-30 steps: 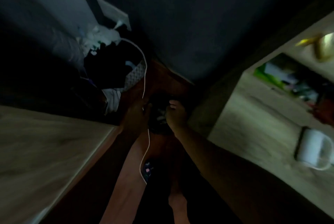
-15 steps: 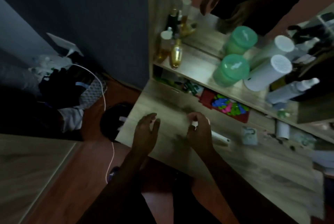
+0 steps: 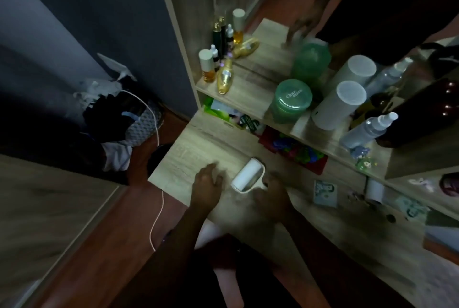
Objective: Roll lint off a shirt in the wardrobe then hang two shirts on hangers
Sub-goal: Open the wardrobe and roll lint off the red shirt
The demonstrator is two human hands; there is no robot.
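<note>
A white lint roller (image 3: pixel 248 175) lies on the wooden dresser top (image 3: pixel 188 156), its roll pointing away from me. My right hand (image 3: pixel 270 196) is closed around its handle at the near end. My left hand (image 3: pixel 207 184) hovers just left of the roll, fingers apart, holding nothing. No shirt, hanger or wardrobe is in view.
A shelf behind holds perfume bottles (image 3: pixel 224 76), a green jar (image 3: pixel 291 100), a white cylinder (image 3: pixel 340 105) and a spray bottle (image 3: pixel 370 129) before a mirror. A red tray of coloured clips (image 3: pixel 298 151) sits below. A laundry basket (image 3: pixel 139 126) and white cable (image 3: pixel 159 196) are at the left, on the floor.
The view swung from the dark floor up to the dresser. Both hands rose from a dark object on the floor to the tabletop, and my right hand closed on the lint roller's handle.
</note>
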